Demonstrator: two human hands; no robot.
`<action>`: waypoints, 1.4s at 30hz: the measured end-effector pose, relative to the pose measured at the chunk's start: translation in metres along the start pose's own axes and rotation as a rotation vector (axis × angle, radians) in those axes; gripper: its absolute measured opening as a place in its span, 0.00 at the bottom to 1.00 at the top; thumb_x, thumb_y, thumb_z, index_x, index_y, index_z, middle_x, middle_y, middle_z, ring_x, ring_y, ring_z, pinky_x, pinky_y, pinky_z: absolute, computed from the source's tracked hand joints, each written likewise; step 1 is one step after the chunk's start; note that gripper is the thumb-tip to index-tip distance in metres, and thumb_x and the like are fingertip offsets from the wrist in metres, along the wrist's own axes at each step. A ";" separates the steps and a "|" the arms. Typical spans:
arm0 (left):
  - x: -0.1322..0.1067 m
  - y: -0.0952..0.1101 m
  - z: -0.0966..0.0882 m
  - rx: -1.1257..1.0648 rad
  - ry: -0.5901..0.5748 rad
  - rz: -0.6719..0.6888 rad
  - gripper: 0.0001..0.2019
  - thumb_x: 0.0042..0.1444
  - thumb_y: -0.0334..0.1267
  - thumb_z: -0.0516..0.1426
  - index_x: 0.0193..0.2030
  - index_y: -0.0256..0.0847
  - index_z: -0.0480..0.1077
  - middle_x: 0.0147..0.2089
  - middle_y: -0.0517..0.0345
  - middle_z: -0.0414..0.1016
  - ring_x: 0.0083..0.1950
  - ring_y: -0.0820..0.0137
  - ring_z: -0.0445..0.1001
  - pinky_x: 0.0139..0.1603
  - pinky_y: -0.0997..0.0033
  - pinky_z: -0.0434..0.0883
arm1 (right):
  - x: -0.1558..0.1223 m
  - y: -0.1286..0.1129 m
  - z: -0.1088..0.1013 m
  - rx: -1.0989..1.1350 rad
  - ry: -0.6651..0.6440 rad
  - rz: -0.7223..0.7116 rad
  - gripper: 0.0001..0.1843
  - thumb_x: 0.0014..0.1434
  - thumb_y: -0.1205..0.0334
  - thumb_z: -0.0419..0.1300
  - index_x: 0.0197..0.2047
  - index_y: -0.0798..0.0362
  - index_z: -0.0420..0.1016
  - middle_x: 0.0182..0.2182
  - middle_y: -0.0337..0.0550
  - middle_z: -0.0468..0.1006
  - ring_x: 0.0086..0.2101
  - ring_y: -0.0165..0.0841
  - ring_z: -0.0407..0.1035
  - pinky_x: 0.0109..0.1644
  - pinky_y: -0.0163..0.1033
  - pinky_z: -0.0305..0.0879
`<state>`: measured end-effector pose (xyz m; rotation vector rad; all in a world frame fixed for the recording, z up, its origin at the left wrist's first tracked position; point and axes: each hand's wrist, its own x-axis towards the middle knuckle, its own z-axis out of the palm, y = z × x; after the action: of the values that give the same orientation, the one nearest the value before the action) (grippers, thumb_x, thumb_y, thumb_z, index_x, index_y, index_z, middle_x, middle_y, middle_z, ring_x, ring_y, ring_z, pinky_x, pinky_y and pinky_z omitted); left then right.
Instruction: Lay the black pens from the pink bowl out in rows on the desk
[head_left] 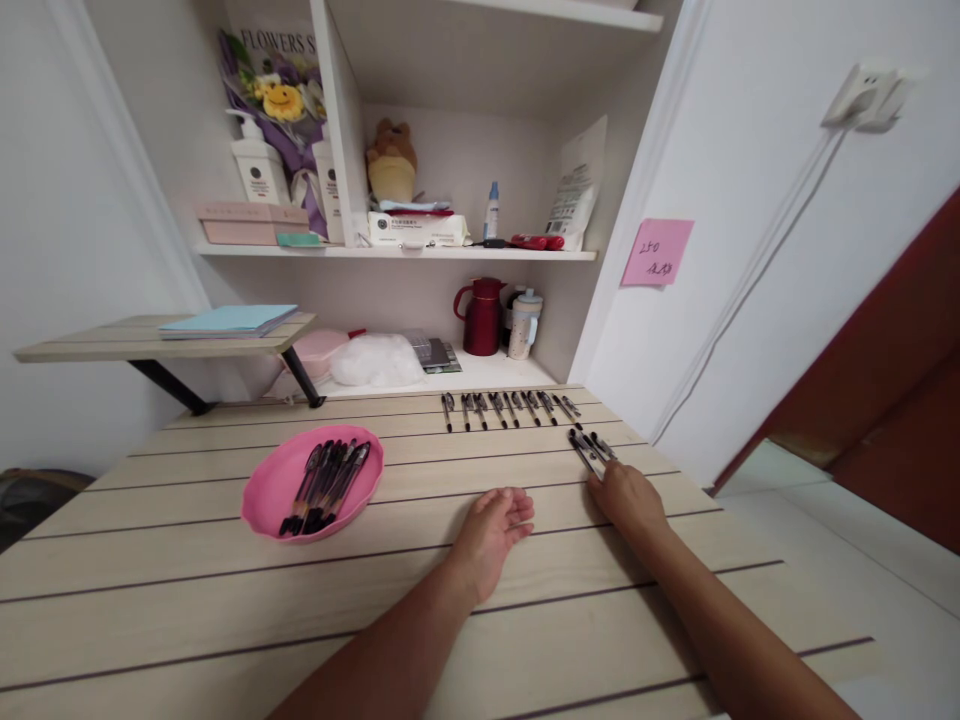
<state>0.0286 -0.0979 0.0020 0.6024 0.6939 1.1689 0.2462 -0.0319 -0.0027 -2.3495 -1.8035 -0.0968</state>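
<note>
A pink plate lies on the wooden table at the left and holds several black pens. A row of several black pens is lined up near the table's far edge. A small bunch of black pens lies just right of that row, and my right hand rests knuckles up with its fingertips on the near ends of those pens. My left hand lies on the table in the middle, palm turned up, fingers loosely curled and apart, holding nothing.
Behind the table, shelves carry a red jug, a cup, bottles, a box of wipes and a plush toy. A small raised desk with a blue notebook stands at the left. A pink sticky note is on the right wall.
</note>
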 end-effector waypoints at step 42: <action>-0.056 0.189 -0.132 1.666 0.783 -0.056 0.08 0.41 0.36 0.59 0.26 0.32 0.70 0.37 0.38 0.76 0.43 0.53 0.72 0.39 0.67 0.63 | -0.085 -0.116 -0.013 0.104 -0.025 -0.373 0.21 0.60 0.55 0.43 0.32 0.54 0.74 0.32 0.51 0.78 0.33 0.38 0.72 0.34 0.37 0.59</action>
<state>-0.1994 -0.0892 0.0661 1.4573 2.3793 0.4861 0.1126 -0.0863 0.0081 -1.9297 -2.1806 -0.0207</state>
